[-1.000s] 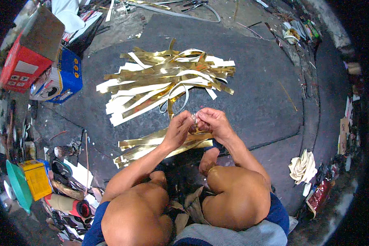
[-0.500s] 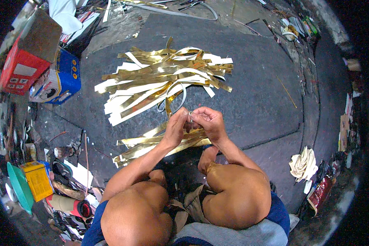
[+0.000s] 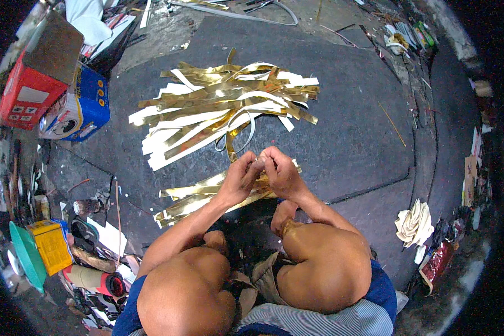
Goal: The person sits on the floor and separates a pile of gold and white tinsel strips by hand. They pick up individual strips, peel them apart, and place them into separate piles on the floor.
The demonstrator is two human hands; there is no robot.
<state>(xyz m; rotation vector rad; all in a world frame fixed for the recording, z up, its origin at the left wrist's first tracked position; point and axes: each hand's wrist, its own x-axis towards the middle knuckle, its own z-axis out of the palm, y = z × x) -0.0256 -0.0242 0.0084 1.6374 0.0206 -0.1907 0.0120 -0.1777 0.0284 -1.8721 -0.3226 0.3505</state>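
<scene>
My left hand (image 3: 241,179) and my right hand (image 3: 284,175) meet fingertip to fingertip in front of my knees. Both are closed in a pinch on something small and pale, mostly hidden by the fingers; I cannot make out what it is. Beneath and beside the hands lies a smaller bundle of gold strips (image 3: 180,208). Just beyond them spreads a large pile of gold and white strips (image 3: 207,103), roughly side by side. From that pile a gold strip (image 3: 231,147) and a thin grey-white loop (image 3: 252,131) reach toward my left hand.
Dark sheeting (image 3: 353,123) covers the floor. At the left stand a red box (image 3: 31,92) and a blue box (image 3: 92,103). Nearer on that side are a yellow container (image 3: 49,246), a green lid-like piece (image 3: 27,255) and clutter. A crumpled cream cloth (image 3: 414,224) lies at the right.
My right hand has turned, its fingers curling in closer against the left fingertips. The small thing between them shows less. The strips lie as before.
</scene>
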